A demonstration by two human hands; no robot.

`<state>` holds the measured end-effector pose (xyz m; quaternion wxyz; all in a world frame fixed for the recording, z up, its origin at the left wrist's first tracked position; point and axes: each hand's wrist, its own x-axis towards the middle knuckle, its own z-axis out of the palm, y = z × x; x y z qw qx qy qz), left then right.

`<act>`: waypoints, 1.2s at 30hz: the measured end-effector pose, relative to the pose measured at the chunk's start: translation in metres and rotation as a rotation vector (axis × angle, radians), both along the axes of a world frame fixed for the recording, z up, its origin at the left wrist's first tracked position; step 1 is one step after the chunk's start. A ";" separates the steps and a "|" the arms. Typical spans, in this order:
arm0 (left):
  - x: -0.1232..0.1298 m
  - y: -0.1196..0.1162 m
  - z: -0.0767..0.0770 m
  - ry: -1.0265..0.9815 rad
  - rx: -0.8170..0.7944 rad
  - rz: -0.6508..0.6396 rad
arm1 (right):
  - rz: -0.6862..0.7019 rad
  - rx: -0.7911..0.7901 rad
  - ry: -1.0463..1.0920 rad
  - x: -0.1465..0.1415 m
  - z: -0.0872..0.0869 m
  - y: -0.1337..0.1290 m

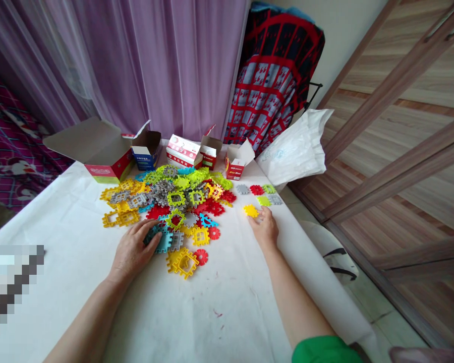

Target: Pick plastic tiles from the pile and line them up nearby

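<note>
A loose heap of plastic interlocking building tiles [162, 194] in yellow, grey, green, red and blue covers the middle of the table. At its near left side, my left hand [134, 247] rests with fingers and thumb apart over blue tiles [163, 243]; its fingertips are partly hidden among them. My right hand [265, 228] pinches a yellow tile [250, 210] at the table's right side. Just beyond that hand lie a grey tile [242, 189], a red tile [256, 190] and several green and grey ones, set flat in rows.
An open large box [108, 169], a blue box [146, 157], a white-and-red box [183, 149] and small red boxes [234, 169] stand along the back. A white sack [293, 146] leans at the back right corner. Wooden cabinet doors [401, 126] rise on the right.
</note>
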<state>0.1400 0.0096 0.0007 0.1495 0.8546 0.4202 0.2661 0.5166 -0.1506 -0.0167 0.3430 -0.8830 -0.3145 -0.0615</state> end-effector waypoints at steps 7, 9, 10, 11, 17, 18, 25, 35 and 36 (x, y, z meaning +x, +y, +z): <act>0.000 0.001 -0.001 -0.012 0.009 -0.003 | -0.095 -0.074 0.019 0.020 0.006 0.024; -0.001 0.001 -0.002 -0.015 0.014 -0.002 | -0.105 -0.069 -0.004 0.024 0.004 0.027; -0.001 0.002 -0.003 -0.017 0.017 -0.001 | -0.101 -0.051 -0.019 0.026 0.003 0.028; -0.001 0.002 -0.004 -0.021 0.021 0.000 | -0.095 -0.027 -0.033 0.027 0.001 0.029; -0.003 0.002 -0.009 -0.029 0.030 0.012 | -0.081 0.005 -0.052 0.033 -0.005 0.034; -0.003 0.002 -0.009 -0.026 0.031 0.012 | -0.080 0.001 -0.053 0.033 -0.006 0.034; -0.003 0.002 -0.006 -0.009 0.030 -0.004 | -0.069 0.011 -0.091 0.033 -0.006 0.034; -0.002 0.000 -0.002 -0.003 0.008 0.003 | 0.152 0.167 -0.158 0.005 0.001 0.027; -0.001 0.000 -0.002 0.001 0.001 0.003 | 0.229 0.188 -0.180 -0.005 0.004 0.028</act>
